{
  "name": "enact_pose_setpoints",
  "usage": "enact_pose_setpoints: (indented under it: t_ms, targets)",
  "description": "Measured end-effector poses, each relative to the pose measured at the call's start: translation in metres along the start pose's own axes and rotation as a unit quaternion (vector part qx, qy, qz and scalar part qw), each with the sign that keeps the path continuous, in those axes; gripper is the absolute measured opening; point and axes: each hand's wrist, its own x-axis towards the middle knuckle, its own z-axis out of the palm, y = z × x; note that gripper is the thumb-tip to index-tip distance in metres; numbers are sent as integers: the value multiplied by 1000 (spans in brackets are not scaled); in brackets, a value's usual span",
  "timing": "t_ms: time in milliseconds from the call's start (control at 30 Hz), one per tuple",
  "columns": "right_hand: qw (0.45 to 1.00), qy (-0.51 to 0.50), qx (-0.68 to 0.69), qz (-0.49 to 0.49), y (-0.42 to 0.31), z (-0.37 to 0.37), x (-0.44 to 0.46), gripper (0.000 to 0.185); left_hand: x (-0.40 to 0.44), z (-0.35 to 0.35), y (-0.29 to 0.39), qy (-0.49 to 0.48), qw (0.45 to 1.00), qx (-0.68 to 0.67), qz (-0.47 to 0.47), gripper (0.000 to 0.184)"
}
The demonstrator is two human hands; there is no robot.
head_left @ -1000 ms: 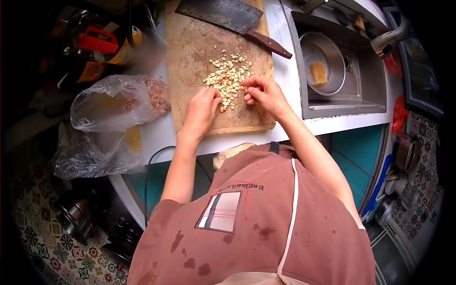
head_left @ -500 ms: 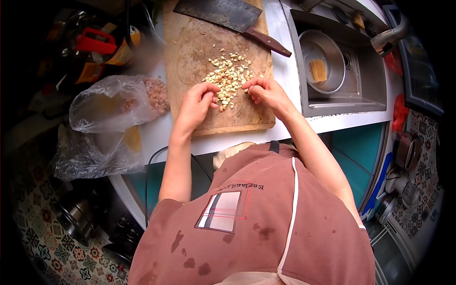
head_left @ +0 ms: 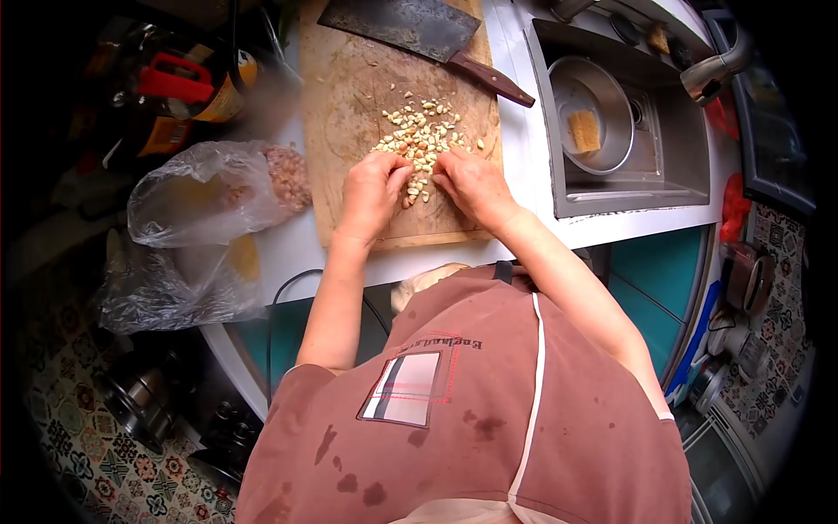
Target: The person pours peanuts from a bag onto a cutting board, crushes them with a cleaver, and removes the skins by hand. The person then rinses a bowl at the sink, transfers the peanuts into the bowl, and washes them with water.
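Observation:
A loose pile of peanuts (head_left: 422, 131), mostly pale with a few brownish ones, lies on the wooden cutting board (head_left: 345, 96). At its near left edge is my left hand (head_left: 371, 194), thumb and fingers pressed together. My right hand (head_left: 476, 185) is curled in at the near right edge, fingertips turned down among the peanuts. Whatever either pinch holds is hidden. Across the far end of the board rests a cleaver (head_left: 410, 24), its brown handle pointing right.
Left of the board is a clear plastic bag (head_left: 201, 188) with pink-skinned peanuts (head_left: 286, 177) at its opening. To the right, a sink (head_left: 668, 162) holds a metal bowl (head_left: 618, 105) with a yellow sponge (head_left: 584, 131). Bottles crowd the far left.
Both hands have moved closer together at the near side of the pile. My right hand has turned over and curled inward, and a single peanut now shows at the pile's right.

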Motion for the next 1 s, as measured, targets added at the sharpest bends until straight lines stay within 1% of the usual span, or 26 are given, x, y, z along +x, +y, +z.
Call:
enact_pose_setpoints:
  t_ms: [67,167,200,267,300,333,367,400,433,533,633,667,733,833,867,1000]
  targets:
    - [998,20,47,33,0,-6,2,11,-1,-4,-1,8,1000,0,-28,8]
    - [975,32,192,109,21,-9,9,9,0,-7,-3,24,999,32,0,8]
    - [959,-7,238,153,17,-20,13,10,1,-7,-5,18,1000,16,-19,8]
    - [931,-3,319,179,20,-27,18,10,3,-4,-9,8,998,-17,-57,8]
    - [914,-3,359,191,20,-30,20,9,5,-5,-9,3,987,-121,-103,8]
    - [918,-4,345,194,16,-35,22,8,8,-7,-9,-2,964,-222,-148,9]
    - [936,-5,305,176,21,-34,24,8,10,-10,-8,-7,928,-320,-191,9]
    - [952,-6,264,157,29,-31,26,8,12,-13,-8,1,894,-408,-185,10]
    - [965,-6,223,137,35,-28,27,9,14,-16,-10,1,895,-406,-184,10]
    - [980,22,175,91,41,-21,30,12,24,-24,-12,-10,906,-380,-187,9]
    - [989,16,104,105,31,-24,31,14,35,-24,-13,-45,926,-332,-172,9]
    - [989,28,101,101,27,-25,31,14,39,-24,-9,-48,918,-350,-178,7]
    - [990,51,96,95,23,-26,33,13,46,-19,-11,-49,927,-339,-154,8]
    - [995,73,63,36,24,-25,33,11,54,-15,-9,-75,936,-313,-140,12]
    - [996,66,45,30,24,-25,33,11,56,-14,-8,-87,939,-302,-140,13]
    - [999,39,-25,17,19,-21,34,12,58,-12,-5,-81,928,-320,-171,18]
